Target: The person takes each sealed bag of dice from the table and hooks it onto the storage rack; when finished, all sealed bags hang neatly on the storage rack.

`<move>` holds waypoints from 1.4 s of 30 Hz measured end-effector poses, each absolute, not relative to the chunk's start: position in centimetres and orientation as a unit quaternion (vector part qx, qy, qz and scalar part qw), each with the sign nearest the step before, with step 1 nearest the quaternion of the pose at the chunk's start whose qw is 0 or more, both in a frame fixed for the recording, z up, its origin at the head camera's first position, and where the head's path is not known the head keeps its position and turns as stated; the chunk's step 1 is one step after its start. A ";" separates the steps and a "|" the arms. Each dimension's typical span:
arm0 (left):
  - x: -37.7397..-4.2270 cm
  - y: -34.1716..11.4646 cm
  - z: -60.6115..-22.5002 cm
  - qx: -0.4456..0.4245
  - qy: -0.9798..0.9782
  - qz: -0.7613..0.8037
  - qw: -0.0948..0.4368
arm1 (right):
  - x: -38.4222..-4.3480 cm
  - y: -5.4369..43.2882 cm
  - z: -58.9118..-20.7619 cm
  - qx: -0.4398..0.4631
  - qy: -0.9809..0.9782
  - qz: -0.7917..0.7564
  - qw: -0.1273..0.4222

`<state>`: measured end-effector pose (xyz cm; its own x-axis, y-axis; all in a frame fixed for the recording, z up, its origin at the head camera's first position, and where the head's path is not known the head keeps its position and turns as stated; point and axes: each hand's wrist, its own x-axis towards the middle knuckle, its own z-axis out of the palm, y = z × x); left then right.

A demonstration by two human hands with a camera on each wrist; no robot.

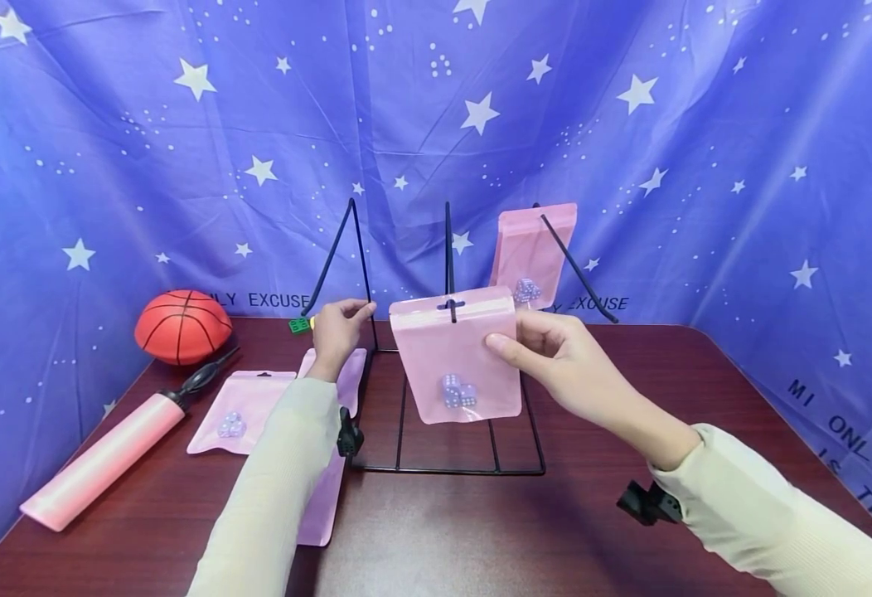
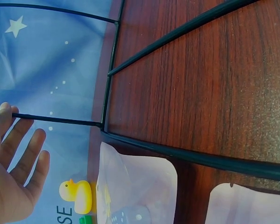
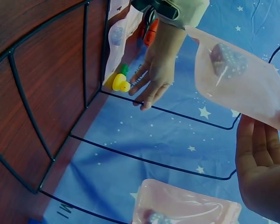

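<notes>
My right hand (image 1: 566, 361) pinches the right edge of a pink zip pouch (image 1: 424, 352) with purple dice (image 1: 457, 393) showing through its window. The pouch hangs upright at the middle prong of a black wire display rack (image 1: 447, 473); the prong's tip shows at its hang hole. On the left side, my left hand (image 1: 337, 332) pinches the rack's left upright between thumb and finger, the other fingers loose, as the left wrist view (image 2: 18, 116) of the wire shows. Another pink pouch with dice (image 1: 533, 249) hangs on the right prong.
Several pouches lie left of the rack, one with dice (image 1: 245, 406), some partly behind my left sleeve. A pink hand pump (image 1: 104, 464) and a red toy basketball (image 1: 184, 327) are farther left. A yellow rubber duck (image 2: 79, 196) and green block (image 1: 298, 325) sit near the back edge.
</notes>
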<state>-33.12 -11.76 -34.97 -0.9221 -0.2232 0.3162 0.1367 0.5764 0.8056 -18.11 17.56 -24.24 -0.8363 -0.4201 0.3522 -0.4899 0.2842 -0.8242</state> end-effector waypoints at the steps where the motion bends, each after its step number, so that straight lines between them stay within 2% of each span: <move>1: -33.1 -11.8 -35.0 0.026 -0.867 -0.458 0.195 | -18.3 17.5 -24.3 0.282 -0.801 0.527 0.035; 29: -33.1 -11.6 -35.0 0.028 -0.864 -0.465 0.191 | -22.4 16.1 -25.7 0.231 -0.781 0.574 0.081; 37: -33.1 -11.6 -35.1 0.026 -0.863 -0.466 0.191 | -23.8 15.6 -26.3 0.215 -0.781 0.567 0.149; 42: -33.1 -11.6 -35.1 0.027 -0.860 -0.472 0.191 | -24.7 15.4 -26.4 0.198 -0.778 0.571 0.169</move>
